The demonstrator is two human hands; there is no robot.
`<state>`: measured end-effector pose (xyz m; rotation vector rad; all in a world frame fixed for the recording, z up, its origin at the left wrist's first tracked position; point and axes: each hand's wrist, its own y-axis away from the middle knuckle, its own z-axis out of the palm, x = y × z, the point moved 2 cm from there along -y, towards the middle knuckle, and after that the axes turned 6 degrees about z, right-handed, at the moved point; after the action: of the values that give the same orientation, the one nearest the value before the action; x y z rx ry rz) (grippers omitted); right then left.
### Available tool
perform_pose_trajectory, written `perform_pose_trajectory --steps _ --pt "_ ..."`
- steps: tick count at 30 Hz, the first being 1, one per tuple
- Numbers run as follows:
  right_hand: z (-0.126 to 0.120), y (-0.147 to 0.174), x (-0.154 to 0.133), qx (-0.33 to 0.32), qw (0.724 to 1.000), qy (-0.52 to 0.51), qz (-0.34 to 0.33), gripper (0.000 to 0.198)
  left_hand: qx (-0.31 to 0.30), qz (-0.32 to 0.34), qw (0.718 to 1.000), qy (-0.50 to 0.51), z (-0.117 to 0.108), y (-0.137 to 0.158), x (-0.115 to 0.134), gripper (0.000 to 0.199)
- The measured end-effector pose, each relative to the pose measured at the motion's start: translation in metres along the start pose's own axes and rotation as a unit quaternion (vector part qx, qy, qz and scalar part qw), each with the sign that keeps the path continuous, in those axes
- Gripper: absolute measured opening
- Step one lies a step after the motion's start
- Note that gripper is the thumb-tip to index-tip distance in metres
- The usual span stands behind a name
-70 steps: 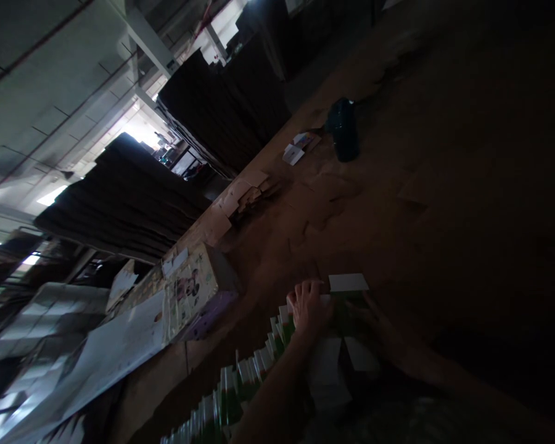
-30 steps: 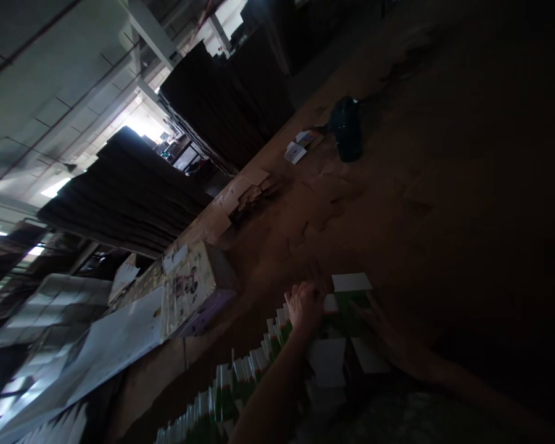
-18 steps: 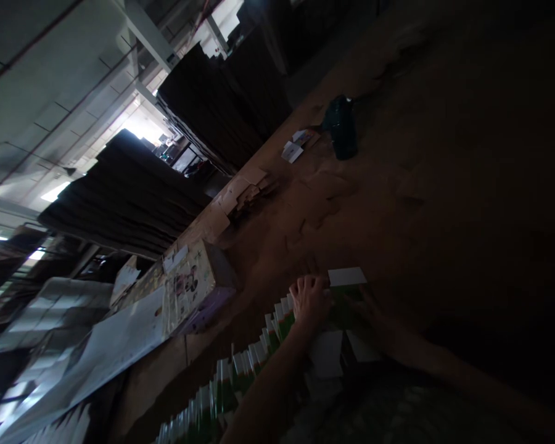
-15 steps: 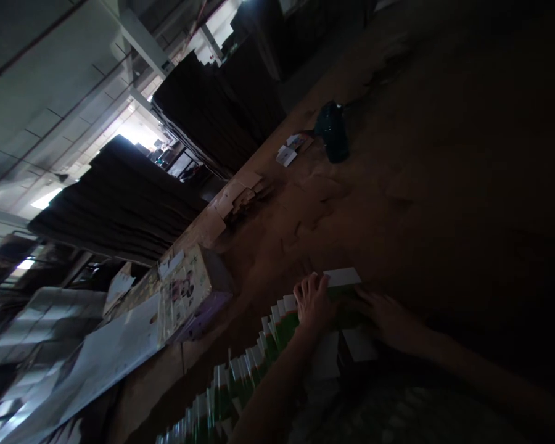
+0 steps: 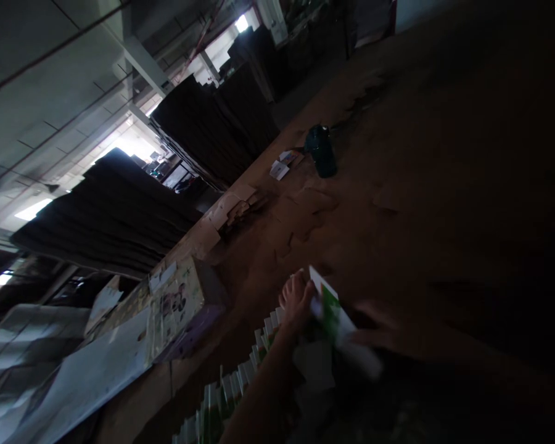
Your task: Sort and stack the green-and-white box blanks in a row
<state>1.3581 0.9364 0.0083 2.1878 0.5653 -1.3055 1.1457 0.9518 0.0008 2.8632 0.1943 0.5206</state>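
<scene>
My left hand [image 5: 298, 301] has its fingers curled at the upper end of a row of thin green and white cartons [image 5: 240, 376]. Against its thumb side leans a green and white carton [image 5: 332, 308], tilted, its lower end blurred. My right hand [image 5: 377, 324] is beside that carton on the right, smeared by motion and in deep shadow. Whether its fingers grip the carton is hard to make out. Below the hands, a pale flat piece [image 5: 315, 364] shows dimly.
A printed box [image 5: 178, 308] wrapped in clear film stands left on the brown table [image 5: 259, 246]. Farther back are cardboard pieces [image 5: 231, 209], small papers [image 5: 280, 169] and a dark teal jug-like container [image 5: 321, 151]. Tall dark stacks [image 5: 106, 216] rise beyond the table.
The carton between my hands has turned from lying across to leaning steeply. My right hand has moved down and blurred. My left hand stays at the row's end; the view has shifted slightly.
</scene>
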Motion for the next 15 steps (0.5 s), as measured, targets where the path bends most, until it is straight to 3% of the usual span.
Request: perform_pose_trajectory --steps 2,4,6,8,9,10,12,15 --pt "0.018 -0.008 -0.02 -0.091 0.995 -0.041 0.024 0.055 0.031 -0.008 0.999 -0.04 -0.012 -0.001 -0.002 0.038" --pt "0.025 -0.008 -0.003 -0.118 0.992 -0.023 0.046 0.06 0.026 0.023 0.995 -0.098 -0.012 0.001 0.0 0.031" --pt "0.014 -0.002 0.04 -0.007 0.997 0.056 0.056 0.056 -0.009 0.063 0.99 -0.127 -0.001 0.003 0.003 0.028" --pt "-0.013 0.009 0.089 0.174 0.969 0.147 0.099 0.058 -0.024 0.067 0.99 -0.118 0.012 0.004 0.006 0.028" --pt "-0.026 0.015 0.109 0.223 0.95 0.17 0.134 0.064 -0.023 0.059 0.992 -0.106 0.016 0.003 0.007 0.027" --pt "-0.037 0.02 0.124 0.245 0.938 0.176 0.17 0.069 -0.018 0.051 0.994 -0.092 0.019 0.003 0.007 0.025" --pt "-0.05 0.025 0.134 0.225 0.942 0.138 0.206 0.073 -0.012 0.039 0.997 -0.066 0.018 0.002 0.003 0.019" --pt "-0.036 0.015 0.113 0.192 0.966 0.083 0.155 0.063 -0.012 0.023 0.999 -0.041 0.01 0.001 -0.004 0.017"
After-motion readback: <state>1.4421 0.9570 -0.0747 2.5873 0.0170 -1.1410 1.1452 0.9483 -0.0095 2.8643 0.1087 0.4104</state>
